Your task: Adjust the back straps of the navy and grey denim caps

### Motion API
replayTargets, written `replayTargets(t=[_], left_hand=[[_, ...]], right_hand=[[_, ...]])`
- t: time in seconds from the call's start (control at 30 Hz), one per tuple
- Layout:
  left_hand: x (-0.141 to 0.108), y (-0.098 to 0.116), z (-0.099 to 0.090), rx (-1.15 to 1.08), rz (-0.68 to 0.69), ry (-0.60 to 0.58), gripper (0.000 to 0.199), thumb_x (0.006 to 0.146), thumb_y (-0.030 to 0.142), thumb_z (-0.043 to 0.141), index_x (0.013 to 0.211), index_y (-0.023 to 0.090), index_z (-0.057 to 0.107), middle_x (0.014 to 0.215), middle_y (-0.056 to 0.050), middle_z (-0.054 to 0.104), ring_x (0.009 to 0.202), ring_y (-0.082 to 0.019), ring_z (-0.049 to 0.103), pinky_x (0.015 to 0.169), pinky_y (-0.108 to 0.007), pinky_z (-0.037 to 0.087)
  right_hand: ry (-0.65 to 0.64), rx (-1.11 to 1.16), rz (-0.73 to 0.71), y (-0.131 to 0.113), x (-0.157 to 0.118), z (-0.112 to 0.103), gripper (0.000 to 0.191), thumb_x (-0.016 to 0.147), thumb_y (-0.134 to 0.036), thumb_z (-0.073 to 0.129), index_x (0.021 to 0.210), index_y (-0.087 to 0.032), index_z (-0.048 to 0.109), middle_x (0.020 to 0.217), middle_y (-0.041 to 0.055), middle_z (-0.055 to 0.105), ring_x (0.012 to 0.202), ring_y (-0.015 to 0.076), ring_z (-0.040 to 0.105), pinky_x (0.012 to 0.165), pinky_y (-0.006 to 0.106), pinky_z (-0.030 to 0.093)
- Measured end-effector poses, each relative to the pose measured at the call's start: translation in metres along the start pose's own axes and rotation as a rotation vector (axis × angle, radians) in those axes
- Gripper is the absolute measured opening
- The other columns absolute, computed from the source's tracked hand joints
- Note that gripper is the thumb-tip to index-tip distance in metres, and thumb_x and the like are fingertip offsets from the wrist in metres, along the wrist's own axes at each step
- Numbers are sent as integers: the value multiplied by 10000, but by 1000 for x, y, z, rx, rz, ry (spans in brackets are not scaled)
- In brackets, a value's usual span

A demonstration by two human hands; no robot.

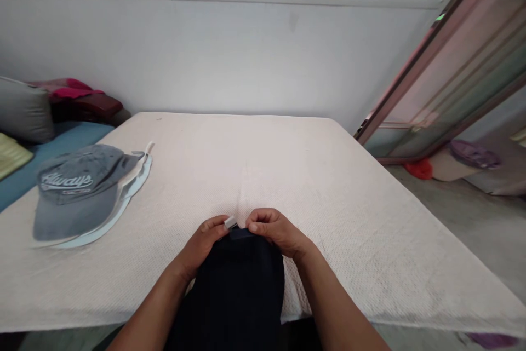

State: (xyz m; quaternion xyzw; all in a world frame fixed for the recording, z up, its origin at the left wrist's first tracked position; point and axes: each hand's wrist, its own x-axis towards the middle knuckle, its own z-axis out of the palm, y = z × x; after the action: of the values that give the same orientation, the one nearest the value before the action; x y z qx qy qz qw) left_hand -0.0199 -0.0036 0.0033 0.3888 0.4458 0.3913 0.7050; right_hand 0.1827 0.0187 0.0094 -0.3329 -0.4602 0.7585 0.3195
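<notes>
A dark navy cap hangs between my hands at the near edge of the table, its lower part merging with dark clothing below. Along its top runs a short dark strap with a small silver-grey buckle at the left end. My left hand is closed, thumb and fingers pinching at the buckle. Opposite it, my right hand pinches the strap's right end between thumb and forefinger. To the left lies a stack of caps; a grey cap with "Always" lettering is on top, and a pale blue brim shows beneath.
A cream textured cloth covers the table, which meets a white wall. On the left are a grey cushion and a blue seat. A pink-framed sliding door stands at the right.
</notes>
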Motion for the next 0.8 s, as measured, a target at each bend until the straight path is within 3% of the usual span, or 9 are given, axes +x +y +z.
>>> replayTargets(t=[0.27,0.53,0.7,0.8], left_hand=[[-2,2,0,-13,28,-47,155,757,289,661,844,168,707,700,-14,666,597,-134,545,608,-238,396],[-2,2,-1,28,30,-45,149,757,317,649,752,171,679,680,-11,648,575,-133,527,592,-242,384],[-1,4,-1,101,43,-36,187,759,342,645,798,165,690,682,-16,653,598,-146,536,612,-249,395],[-1,5,0,109,53,-51,201,775,335,631,853,164,700,756,-33,682,660,-157,563,650,-250,409]], right_hand=[[64,76,-47,1,4,-2,282,754,-401,686,709,-176,521,495,-94,343,429,42,228,433,204,143],[68,54,-49,4,5,-4,256,784,-377,661,720,-181,509,508,-92,354,422,41,240,423,203,151],[15,7,-16,3,3,-5,276,777,-394,671,708,-166,532,538,-79,371,432,39,231,415,207,124],[-34,-8,-27,1,3,-5,263,761,-401,687,758,-149,609,600,-49,452,478,47,312,446,200,195]])
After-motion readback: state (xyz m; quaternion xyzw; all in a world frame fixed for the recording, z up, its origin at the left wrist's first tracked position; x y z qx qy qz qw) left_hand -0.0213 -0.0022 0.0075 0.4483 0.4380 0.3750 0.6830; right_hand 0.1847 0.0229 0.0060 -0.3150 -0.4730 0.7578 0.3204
